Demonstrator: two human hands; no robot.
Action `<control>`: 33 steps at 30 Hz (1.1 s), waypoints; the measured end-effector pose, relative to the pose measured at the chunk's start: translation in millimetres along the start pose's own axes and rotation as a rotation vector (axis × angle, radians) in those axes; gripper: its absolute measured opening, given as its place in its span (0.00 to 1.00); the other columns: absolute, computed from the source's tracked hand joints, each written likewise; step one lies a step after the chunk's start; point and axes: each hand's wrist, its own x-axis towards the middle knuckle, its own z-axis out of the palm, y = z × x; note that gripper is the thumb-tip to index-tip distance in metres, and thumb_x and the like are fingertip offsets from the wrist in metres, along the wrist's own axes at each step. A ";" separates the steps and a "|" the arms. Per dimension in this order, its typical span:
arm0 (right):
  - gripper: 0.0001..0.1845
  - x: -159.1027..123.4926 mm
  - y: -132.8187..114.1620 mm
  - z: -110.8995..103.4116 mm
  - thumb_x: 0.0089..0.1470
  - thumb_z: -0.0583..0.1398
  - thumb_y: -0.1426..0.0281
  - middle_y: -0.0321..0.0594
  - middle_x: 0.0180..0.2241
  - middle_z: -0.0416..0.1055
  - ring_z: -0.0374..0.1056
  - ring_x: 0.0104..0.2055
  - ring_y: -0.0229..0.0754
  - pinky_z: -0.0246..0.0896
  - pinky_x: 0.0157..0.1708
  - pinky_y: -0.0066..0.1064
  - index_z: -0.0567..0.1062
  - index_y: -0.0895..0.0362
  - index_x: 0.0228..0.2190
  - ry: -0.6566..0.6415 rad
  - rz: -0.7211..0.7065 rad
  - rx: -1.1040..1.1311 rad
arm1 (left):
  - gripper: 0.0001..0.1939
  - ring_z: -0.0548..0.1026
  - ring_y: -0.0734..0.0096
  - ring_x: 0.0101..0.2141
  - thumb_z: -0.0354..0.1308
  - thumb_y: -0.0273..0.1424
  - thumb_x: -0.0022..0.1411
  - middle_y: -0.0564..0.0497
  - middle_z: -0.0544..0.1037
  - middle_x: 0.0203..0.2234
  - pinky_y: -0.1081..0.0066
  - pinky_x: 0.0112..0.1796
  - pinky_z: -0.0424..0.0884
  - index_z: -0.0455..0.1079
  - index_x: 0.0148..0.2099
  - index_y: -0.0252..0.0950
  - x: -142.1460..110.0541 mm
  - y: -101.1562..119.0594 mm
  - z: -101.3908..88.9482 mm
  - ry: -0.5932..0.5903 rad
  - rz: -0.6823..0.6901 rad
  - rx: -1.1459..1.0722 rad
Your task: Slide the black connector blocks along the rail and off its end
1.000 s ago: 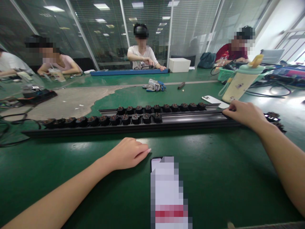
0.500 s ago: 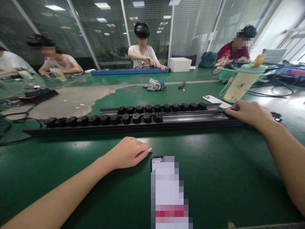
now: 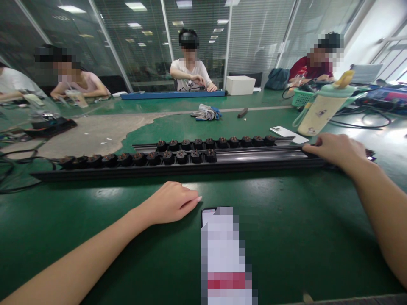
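Observation:
My left hand (image 3: 173, 203) rests on the green tabletop with its fingers curled in, in front of the long black rail (image 3: 178, 170) and beside a phone (image 3: 208, 214). Along the left part of the rail's channel sits a row of black socket modules (image 3: 167, 157) with copper-coloured contacts on top. The channel's right part shows bare shiny metal. My right hand (image 3: 338, 152) is closed at the rail's right end, its fingertips on a dark part (image 3: 310, 151) in the channel. What lies under the palm is hidden. A second, shorter rail (image 3: 144, 148) with similar modules (image 3: 233, 141) lies just behind.
Behind my right hand lie a white phone (image 3: 282, 132) and a cream tumbler (image 3: 322, 114). Gloves (image 3: 206, 113) and a small dark piece (image 3: 242, 112) lie mid-table. Black cables (image 3: 19, 169) loop at the left. Across the table, a person (image 3: 190, 76) works at a blue bar (image 3: 173, 95).
My right hand has shifted slightly to the right at the rail's end and now covers more of the dark parts beyond it. My left hand has stayed put.

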 end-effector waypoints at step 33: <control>0.35 4.1 9.6 4.9 0.53 0.50 0.40 0.56 0.44 0.74 0.69 0.46 0.62 0.62 0.38 0.47 0.77 0.53 0.43 0.018 0.061 -0.010 | 0.21 0.67 0.71 0.23 0.43 0.35 0.77 0.55 0.69 0.21 0.66 0.30 0.54 0.62 0.30 0.37 -0.3 -1.2 1.2 -0.020 -0.004 0.018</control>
